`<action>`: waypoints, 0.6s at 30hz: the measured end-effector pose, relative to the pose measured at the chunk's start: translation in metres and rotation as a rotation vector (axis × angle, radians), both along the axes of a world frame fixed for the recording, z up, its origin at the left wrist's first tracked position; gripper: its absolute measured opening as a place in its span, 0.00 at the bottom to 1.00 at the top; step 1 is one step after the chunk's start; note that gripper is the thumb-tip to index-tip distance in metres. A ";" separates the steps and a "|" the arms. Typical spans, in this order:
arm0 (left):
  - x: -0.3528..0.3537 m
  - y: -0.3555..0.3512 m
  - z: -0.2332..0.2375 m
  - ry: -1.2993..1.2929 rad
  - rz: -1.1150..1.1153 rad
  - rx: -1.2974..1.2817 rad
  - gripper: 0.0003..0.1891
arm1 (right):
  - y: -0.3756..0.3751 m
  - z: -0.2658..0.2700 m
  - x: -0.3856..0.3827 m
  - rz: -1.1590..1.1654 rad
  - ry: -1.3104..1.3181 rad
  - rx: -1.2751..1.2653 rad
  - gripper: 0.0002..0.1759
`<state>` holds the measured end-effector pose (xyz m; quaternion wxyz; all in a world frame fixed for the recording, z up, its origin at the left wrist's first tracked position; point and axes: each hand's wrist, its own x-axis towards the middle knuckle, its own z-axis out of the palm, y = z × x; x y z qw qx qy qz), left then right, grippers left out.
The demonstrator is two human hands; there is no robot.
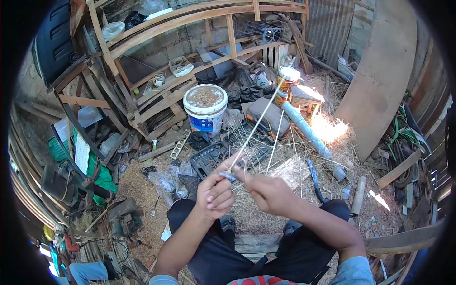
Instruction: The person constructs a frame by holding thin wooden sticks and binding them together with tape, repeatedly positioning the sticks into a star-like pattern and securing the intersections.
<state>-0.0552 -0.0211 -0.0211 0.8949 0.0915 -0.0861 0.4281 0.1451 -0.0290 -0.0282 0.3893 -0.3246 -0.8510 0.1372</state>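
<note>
In front of my knees my two hands meet at the near end of a long, thin pale strip, which looks like split bamboo and slants up and away. My left hand is closed, its fingers curled and its thumb and forefinger at the strip's end. A small bluish-white piece shows at the left forefinger. My right hand is also closed, fingertips against the strip beside the left thumb; I cannot tell what else it grips. More thin strips lie or lean just beyond.
Beyond my feet are an open black tool case, a white bucket topped with brownish material, a grey-blue pipe and a small wooden stool. A curved wooden frame spans the back; a tall board leans right. Shavings cover the ground.
</note>
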 end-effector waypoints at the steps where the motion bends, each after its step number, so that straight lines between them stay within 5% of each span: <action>1: 0.003 -0.002 -0.001 0.011 -0.002 0.012 0.32 | -0.002 0.002 -0.001 -0.003 -0.041 0.023 0.32; 12: 0.017 -0.004 -0.005 0.046 -0.008 0.016 0.31 | -0.009 0.006 0.011 -0.027 -0.162 -0.013 0.37; 18: 0.018 -0.005 -0.007 0.071 0.003 -0.004 0.30 | 0.000 -0.019 -0.002 0.038 0.240 -0.034 0.34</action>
